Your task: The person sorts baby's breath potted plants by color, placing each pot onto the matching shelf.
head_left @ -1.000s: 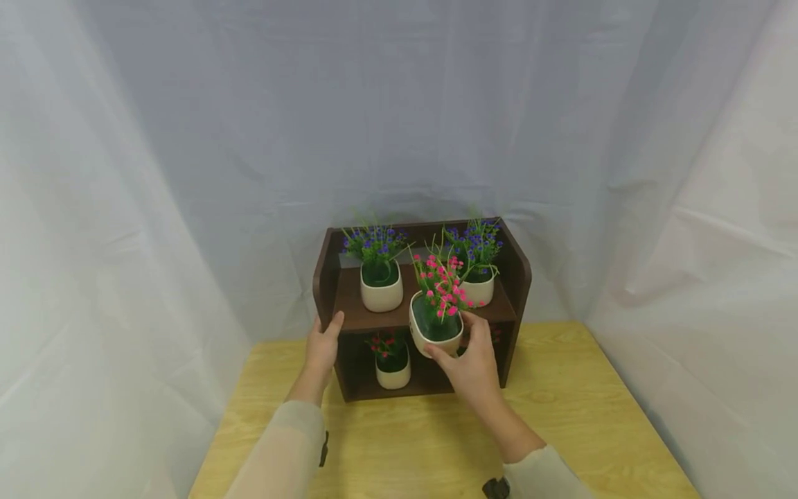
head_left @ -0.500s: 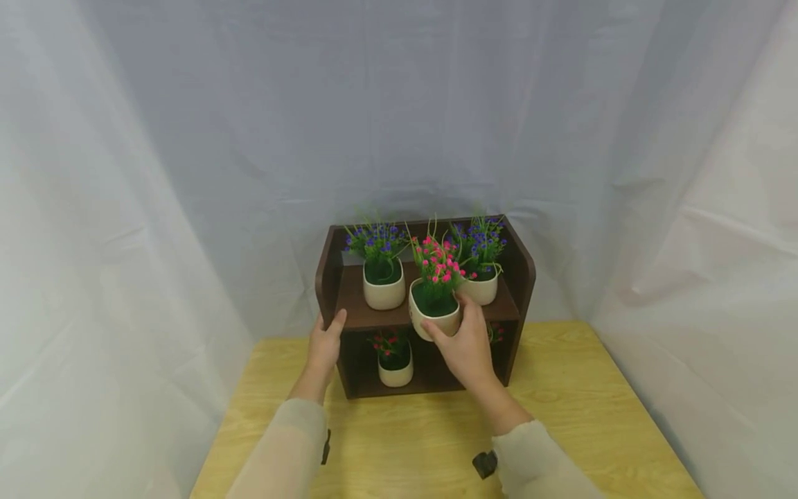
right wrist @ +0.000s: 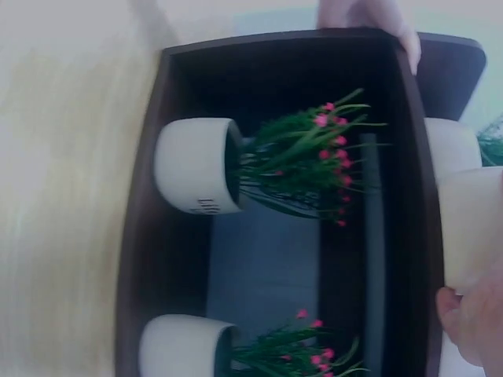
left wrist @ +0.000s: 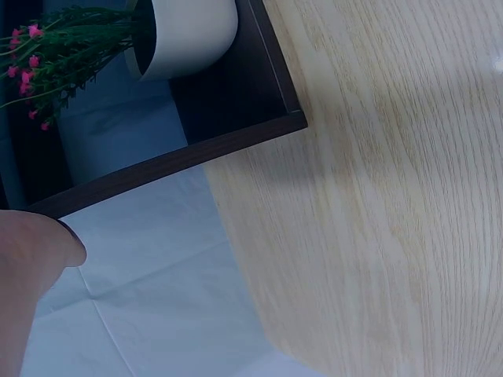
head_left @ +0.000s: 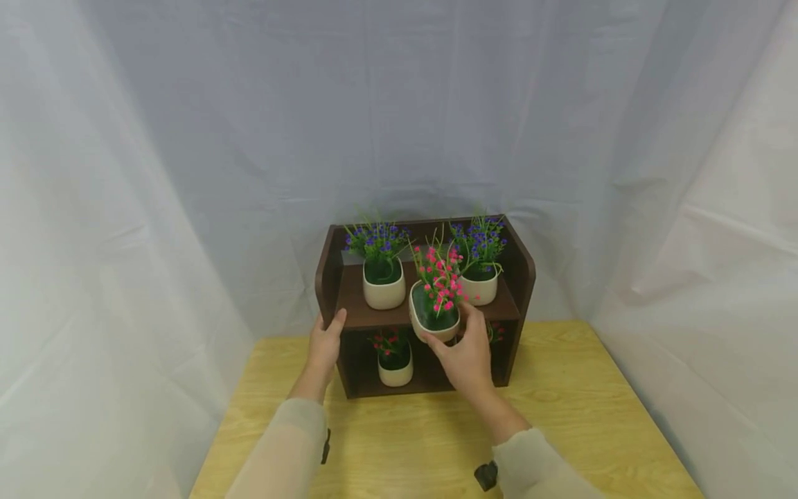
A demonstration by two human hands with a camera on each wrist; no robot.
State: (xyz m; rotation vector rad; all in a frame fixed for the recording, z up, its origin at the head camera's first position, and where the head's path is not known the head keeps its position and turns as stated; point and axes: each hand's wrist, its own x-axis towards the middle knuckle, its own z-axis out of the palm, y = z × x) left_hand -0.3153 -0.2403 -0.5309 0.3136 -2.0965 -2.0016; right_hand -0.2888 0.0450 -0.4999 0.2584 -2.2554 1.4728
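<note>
Pink-flowered pot [head_left: 434, 315] upright, stems pointing up, at upper shelf's front edge, right hand [head_left: 464, 353] gripping it from below, left hand [head_left: 324, 344] apparently clasping shelf unit's [head_left: 517, 277] left side.

A draped recording booth: white sheets [head_left: 156, 208] (hung all round) enclose a wooden table [head_left: 561, 430].
</note>
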